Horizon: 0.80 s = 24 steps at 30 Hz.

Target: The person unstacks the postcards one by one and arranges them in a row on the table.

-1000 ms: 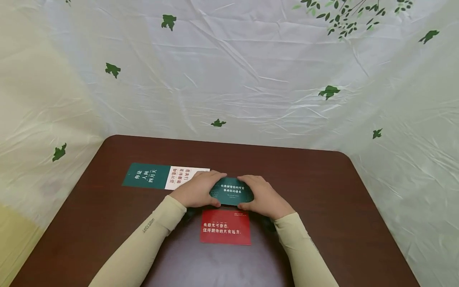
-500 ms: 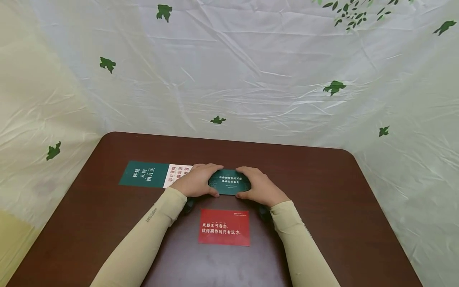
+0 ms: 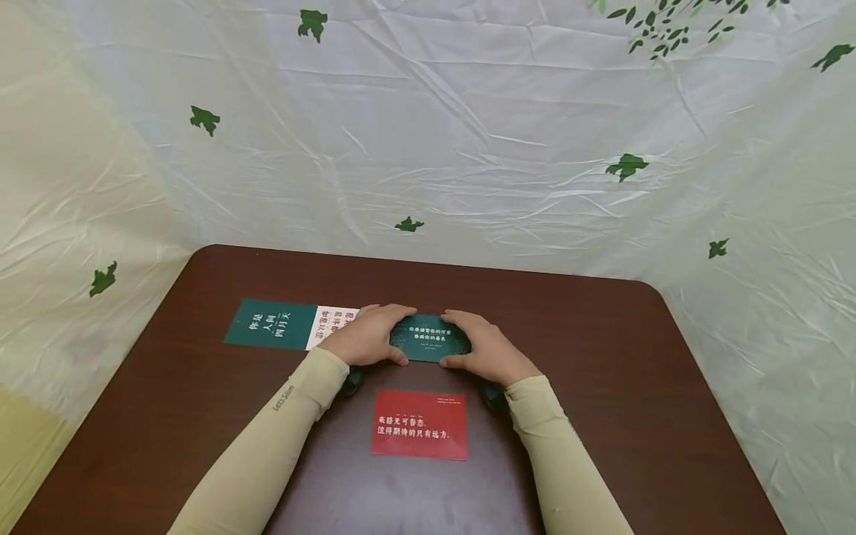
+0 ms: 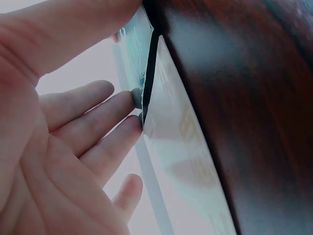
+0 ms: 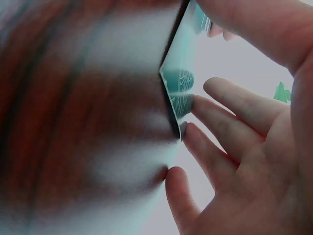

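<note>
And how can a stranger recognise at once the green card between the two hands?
On the dark brown table, find the left hand and right hand. Between them is the flat green card with white writing. Unlike the flat green card at left, its writing stands upright in the head view, not sideways.

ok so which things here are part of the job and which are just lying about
Likely in the job:
middle green card
left hand, at one end of it
right hand, at the other

Seemingly just lying there:
red card, apart from both hands
left green card
white card, partly hidden by the left hand
</note>
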### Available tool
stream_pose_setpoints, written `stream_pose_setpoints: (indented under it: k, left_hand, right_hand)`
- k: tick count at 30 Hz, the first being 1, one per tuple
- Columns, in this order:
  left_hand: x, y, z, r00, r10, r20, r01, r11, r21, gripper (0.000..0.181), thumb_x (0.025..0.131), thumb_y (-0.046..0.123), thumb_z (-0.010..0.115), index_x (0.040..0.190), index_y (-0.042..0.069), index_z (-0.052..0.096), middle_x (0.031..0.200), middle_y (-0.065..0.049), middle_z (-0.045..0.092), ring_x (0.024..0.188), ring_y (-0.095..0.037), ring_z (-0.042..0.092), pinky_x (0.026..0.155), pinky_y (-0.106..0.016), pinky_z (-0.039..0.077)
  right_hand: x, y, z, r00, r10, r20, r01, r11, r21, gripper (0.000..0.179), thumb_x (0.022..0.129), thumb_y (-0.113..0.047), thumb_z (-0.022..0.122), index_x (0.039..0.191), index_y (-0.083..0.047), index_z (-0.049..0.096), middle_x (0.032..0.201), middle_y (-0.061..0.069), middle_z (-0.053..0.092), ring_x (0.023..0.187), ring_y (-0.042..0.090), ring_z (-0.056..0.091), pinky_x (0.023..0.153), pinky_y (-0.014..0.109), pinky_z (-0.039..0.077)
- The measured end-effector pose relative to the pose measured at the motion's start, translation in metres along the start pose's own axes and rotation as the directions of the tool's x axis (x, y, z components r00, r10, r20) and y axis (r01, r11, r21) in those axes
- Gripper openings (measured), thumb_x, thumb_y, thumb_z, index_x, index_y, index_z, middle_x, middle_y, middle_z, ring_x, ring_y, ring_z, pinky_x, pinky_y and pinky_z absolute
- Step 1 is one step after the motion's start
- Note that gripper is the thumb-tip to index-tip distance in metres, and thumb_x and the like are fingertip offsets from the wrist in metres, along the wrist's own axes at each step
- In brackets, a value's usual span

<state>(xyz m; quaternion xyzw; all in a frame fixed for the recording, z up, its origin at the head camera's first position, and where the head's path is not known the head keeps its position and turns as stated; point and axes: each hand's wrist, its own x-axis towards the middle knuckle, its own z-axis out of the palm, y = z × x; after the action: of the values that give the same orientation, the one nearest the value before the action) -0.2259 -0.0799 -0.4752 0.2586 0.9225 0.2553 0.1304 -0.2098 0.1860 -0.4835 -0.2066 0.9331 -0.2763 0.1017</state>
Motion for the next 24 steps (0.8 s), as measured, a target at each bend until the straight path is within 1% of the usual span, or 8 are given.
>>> stream_pose_setpoints:
  k: [7,11,13,15,17,20,22,24]
  left_hand:
    - [-0.002,0.002,0.001,1.0,-0.02,0.0,0.02,1.0,-0.013,0.093,0.086,0.033,0.092,0.164,0.009,0.046,0.165,-0.01,0.053,0.152,-0.029,0.05,0.136,-0.05,0.023]
    - [-0.005,0.006,0.001,0.999,-0.01,-0.033,0.01,1.0,0.004,0.096,0.086,0.033,0.092,0.165,0.009,0.044,0.167,-0.01,0.05,0.156,-0.029,0.046,0.136,-0.049,0.024]
    - [-0.009,0.009,0.001,0.998,-0.005,-0.055,0.007,1.0,0.029,0.097,0.085,0.034,0.092,0.166,0.01,0.043,0.169,-0.009,0.048,0.159,-0.029,0.043,0.135,-0.049,0.025]
    - [-0.017,0.013,0.001,0.997,0.006,-0.073,-0.002,0.999,0.053,0.098,0.085,0.036,0.092,0.166,0.01,0.042,0.169,-0.009,0.047,0.159,-0.03,0.042,0.134,-0.051,0.028]
    - [-0.029,0.018,0.001,0.997,0.024,-0.074,-0.019,0.998,0.065,0.097,0.086,0.037,0.091,0.166,0.01,0.043,0.169,-0.009,0.048,0.158,-0.031,0.043,0.133,-0.053,0.031]
    - [-0.051,0.024,0.002,0.998,0.057,-0.04,-0.055,0.997,0.061,0.096,0.087,0.041,0.09,0.165,0.009,0.044,0.167,-0.01,0.05,0.156,-0.032,0.046,0.131,-0.055,0.035]
    - [-0.065,0.028,0.002,0.997,0.074,-0.012,-0.073,0.995,0.061,0.095,0.087,0.042,0.089,0.164,0.008,0.045,0.165,-0.01,0.052,0.155,-0.033,0.047,0.13,-0.055,0.036]
    - [-0.077,0.031,0.003,0.996,0.088,0.001,-0.088,0.993,0.074,0.095,0.087,0.043,0.09,0.163,0.007,0.046,0.163,-0.01,0.054,0.153,-0.033,0.049,0.129,-0.056,0.037]
  right_hand:
    - [0.0,0.001,0.0,1.0,0.008,0.016,-0.008,1.0,0.004,0.088,0.09,-0.034,0.089,0.164,-0.014,0.047,0.171,0.01,0.045,0.158,0.035,0.043,0.125,0.054,0.043]
    - [-0.002,0.0,-0.003,1.0,0.015,-0.019,-0.015,1.0,0.001,0.096,0.087,-0.041,0.09,0.166,-0.013,0.043,0.171,0.011,0.045,0.156,0.036,0.044,0.126,0.055,0.043]
    - [-0.005,-0.005,-0.005,0.999,0.012,-0.044,-0.012,1.0,0.006,0.1,0.086,-0.045,0.09,0.166,-0.013,0.042,0.171,0.01,0.044,0.156,0.036,0.043,0.126,0.055,0.042]
    - [-0.011,-0.01,-0.006,0.998,-0.007,-0.065,0.007,1.0,0.004,0.101,0.085,-0.049,0.09,0.166,-0.012,0.042,0.171,0.01,0.045,0.157,0.036,0.043,0.127,0.055,0.041]
    - [-0.021,-0.016,-0.005,0.997,-0.033,-0.073,0.032,0.999,-0.011,0.101,0.085,-0.051,0.09,0.166,-0.013,0.043,0.169,0.009,0.047,0.155,0.035,0.045,0.126,0.056,0.042]
    - [-0.041,-0.027,0.0,0.995,-0.076,-0.059,0.074,0.996,-0.044,0.1,0.083,-0.053,0.091,0.164,-0.013,0.047,0.164,0.008,0.053,0.152,0.034,0.05,0.124,0.057,0.044]
    - [-0.056,-0.035,0.005,0.994,-0.1,-0.034,0.098,0.993,-0.059,0.101,0.081,-0.055,0.092,0.162,-0.014,0.05,0.161,0.006,0.056,0.15,0.032,0.052,0.123,0.058,0.045]
    - [-0.07,-0.041,0.012,0.993,-0.12,-0.007,0.119,0.991,-0.06,0.102,0.078,-0.057,0.094,0.161,-0.014,0.051,0.16,0.004,0.057,0.149,0.031,0.053,0.122,0.057,0.046]
